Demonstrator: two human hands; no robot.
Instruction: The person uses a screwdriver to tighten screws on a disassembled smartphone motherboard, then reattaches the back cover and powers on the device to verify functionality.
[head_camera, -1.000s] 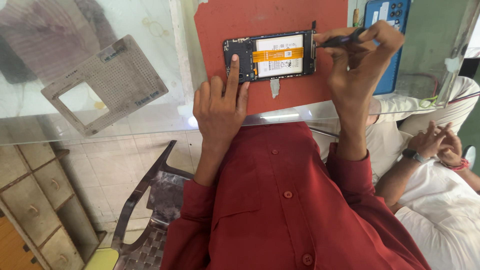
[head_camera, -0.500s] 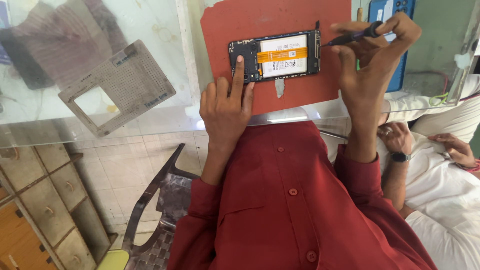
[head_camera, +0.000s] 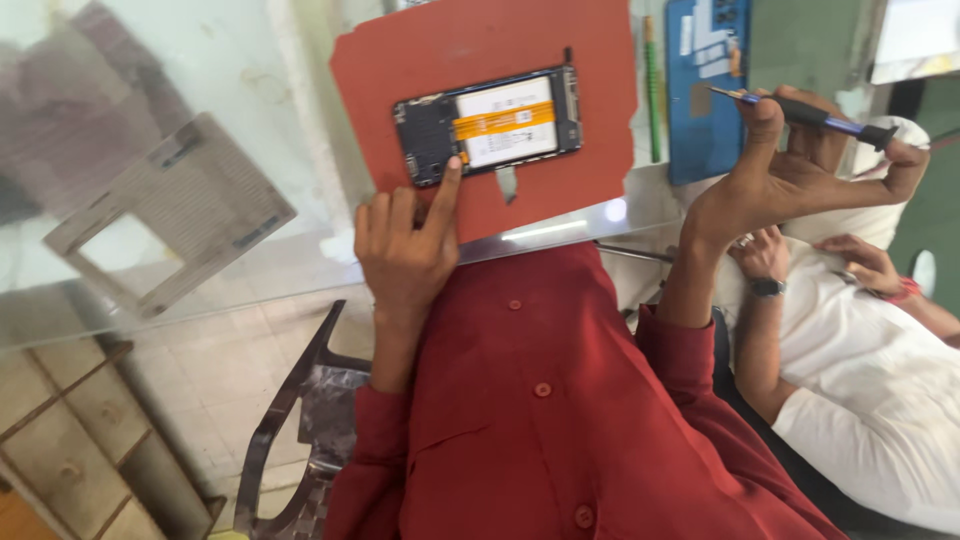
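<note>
Red mat (head_camera: 590, 190) upper centre carries opened phone (head_camera: 490, 125), back off, orange flex exposed | left hand (head_camera: 405, 250) fingertip pins its lower edge | right hand (head_camera: 800, 175) fingers clamped on screwdriver (head_camera: 800, 110), lifted right of phone | reassembly not done.

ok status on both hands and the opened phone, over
Left hand fingertip pressing the opened black phone on the red mat. Right hand lifted clear, grip on a slim blue-tipped screwdriver. Nothing blocking.

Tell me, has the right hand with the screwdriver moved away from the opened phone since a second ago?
Yes. The right hand with the screwdriver was at the opened phone; now it is lifted off to the right, beside the blue mat.
</note>
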